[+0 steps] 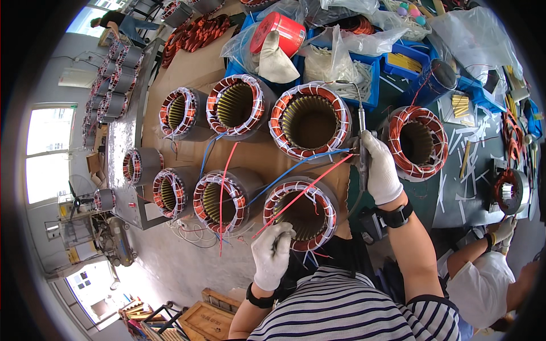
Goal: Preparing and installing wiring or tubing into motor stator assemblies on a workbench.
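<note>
In my right hand (380,170), gloved in white, is a slim metal tool (362,122) with a thin curved wire or hose at its top end. A blue lead (301,165) and a red lead (310,187) run from beside that tool toward the left. My left hand (272,256), also gloved, has its fingers pinched together at the front rim of the nearest motor stator (301,216). What it holds, if anything, is too small to tell. Just behind lies a larger stator (310,121) with laced copper windings. Another stator (418,143) stands right of my right hand.
More stators (235,108) stand left on the cardboard-covered bench. Blue bins (406,61), plastic bags, a red can (278,33) and a loose glove (277,62) fill the back. Paper strips (455,136) lie right. A co-worker's gloved hand (503,230) touches a small stator (511,192).
</note>
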`<state>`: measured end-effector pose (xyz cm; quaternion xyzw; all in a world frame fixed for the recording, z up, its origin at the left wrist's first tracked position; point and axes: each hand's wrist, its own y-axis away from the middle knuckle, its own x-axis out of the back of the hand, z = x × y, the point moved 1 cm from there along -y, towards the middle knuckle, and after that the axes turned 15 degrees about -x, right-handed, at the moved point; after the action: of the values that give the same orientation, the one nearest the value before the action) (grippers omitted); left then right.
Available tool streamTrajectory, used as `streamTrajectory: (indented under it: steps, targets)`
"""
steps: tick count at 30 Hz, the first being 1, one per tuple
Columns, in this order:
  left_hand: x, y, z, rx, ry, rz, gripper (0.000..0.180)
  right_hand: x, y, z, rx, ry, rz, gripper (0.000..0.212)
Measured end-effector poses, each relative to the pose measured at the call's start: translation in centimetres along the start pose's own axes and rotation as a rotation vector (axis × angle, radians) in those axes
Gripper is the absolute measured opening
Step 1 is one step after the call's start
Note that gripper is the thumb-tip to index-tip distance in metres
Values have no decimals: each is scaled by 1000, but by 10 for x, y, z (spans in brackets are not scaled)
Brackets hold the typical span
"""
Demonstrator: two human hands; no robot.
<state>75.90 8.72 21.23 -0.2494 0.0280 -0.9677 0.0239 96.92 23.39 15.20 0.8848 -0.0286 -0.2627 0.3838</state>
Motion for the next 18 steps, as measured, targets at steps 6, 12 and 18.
streamTrajectory:
  steps: [6, 12, 18]
  targets:
    - [-1, 0, 1, -10, -3, 7, 14, 4, -3, 0, 7, 37, -36, 27]
    - [-2, 0, 1, -2, 9, 49, 13, 1, 5, 1, 21, -5, -37, 30]
    - [-2, -1, 3, -35, 19, 53, 13, 1, 10, 3, 36, -48, -39, 41]
